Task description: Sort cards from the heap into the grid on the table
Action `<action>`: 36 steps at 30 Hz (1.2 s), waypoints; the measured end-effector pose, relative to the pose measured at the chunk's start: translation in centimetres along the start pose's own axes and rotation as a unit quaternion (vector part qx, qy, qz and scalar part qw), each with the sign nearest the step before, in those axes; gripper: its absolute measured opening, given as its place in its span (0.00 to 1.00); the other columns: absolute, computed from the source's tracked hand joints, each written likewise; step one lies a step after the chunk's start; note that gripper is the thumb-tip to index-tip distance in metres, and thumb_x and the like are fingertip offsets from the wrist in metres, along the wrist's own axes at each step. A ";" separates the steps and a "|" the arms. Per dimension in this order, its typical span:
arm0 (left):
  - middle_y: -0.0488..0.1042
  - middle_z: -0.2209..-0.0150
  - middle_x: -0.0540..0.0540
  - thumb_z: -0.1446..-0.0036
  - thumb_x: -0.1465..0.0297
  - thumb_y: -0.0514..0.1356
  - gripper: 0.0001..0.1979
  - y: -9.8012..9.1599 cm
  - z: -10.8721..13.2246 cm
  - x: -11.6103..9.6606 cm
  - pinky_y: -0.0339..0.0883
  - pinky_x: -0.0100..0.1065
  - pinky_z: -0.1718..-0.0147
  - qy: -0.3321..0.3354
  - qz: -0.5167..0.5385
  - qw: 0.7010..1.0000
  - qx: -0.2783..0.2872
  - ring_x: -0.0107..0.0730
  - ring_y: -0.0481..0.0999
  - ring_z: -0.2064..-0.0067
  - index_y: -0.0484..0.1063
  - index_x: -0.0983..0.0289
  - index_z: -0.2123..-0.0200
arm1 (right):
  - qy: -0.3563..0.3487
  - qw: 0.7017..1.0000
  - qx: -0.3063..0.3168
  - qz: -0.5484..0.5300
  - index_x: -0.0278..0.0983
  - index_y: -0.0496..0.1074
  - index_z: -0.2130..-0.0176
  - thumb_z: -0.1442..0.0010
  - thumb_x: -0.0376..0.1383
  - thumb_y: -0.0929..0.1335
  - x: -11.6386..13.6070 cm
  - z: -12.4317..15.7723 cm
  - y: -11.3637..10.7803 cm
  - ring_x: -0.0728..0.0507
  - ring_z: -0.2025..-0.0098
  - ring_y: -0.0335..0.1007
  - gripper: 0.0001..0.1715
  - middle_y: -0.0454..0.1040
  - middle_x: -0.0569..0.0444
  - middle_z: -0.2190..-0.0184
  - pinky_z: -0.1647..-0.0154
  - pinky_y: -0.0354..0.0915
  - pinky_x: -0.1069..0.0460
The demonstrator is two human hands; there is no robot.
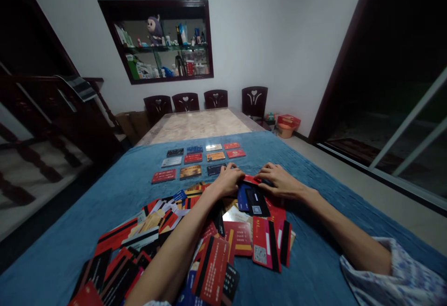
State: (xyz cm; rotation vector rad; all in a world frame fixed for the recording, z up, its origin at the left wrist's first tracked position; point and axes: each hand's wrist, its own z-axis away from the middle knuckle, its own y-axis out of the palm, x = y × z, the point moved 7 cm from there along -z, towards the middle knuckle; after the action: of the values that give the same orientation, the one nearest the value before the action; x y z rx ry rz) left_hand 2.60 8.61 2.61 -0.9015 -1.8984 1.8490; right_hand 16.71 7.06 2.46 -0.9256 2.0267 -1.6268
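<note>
The fingers (264, 176) of the right hand (279, 181) were bent, closing with the thumb on one end of a red card (250, 180) at the far edge of the pile of cards (218, 259); the fingers of the left hand (228, 179) curled close together at the card's other end, though I could not tell whether they pinched it, as the thumb was hidden. Just below the red card, within the pile, lay a blue card (243, 199) and a black card (257, 202) overlapping it. A striped red card (266, 245) with a square code lay at the pile's right side. The left forearm (185, 236) crossed above the pile, whose cards overlapped at many angles. Just beyond the pile, eleven single cards (193, 158) lay in three rows, the nearest row partly behind the left hand. Under the pile spread a blue cloth (115, 189), and well beyond it showed the bare marbled end of the surface (206, 123). Farther from the pile stood four chairs (185, 101), then a wall niche (167, 45) with filled shelves. A wooden railing (45, 124) rose well left of the pile.
</note>
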 end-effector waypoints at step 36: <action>0.77 0.67 0.55 0.44 0.78 0.55 0.13 -1.4 0.4 2.7 0.67 0.34 0.59 -0.120 0.120 0.957 -0.233 0.35 0.73 0.62 0.79 0.63 0.64 | 0.108 0.982 -0.148 -0.055 0.38 0.76 0.59 0.41 0.36 0.66 -1.7 -0.1 -0.1 0.41 0.60 0.69 0.11 0.78 0.49 0.66 0.57 0.61 0.46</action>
State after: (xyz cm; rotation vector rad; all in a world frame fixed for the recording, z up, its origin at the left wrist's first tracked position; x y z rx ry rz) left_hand 0.08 10.14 3.45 -1.1369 -2.5455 1.7287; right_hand 17.87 8.26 2.39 -1.0137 2.4565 -1.5664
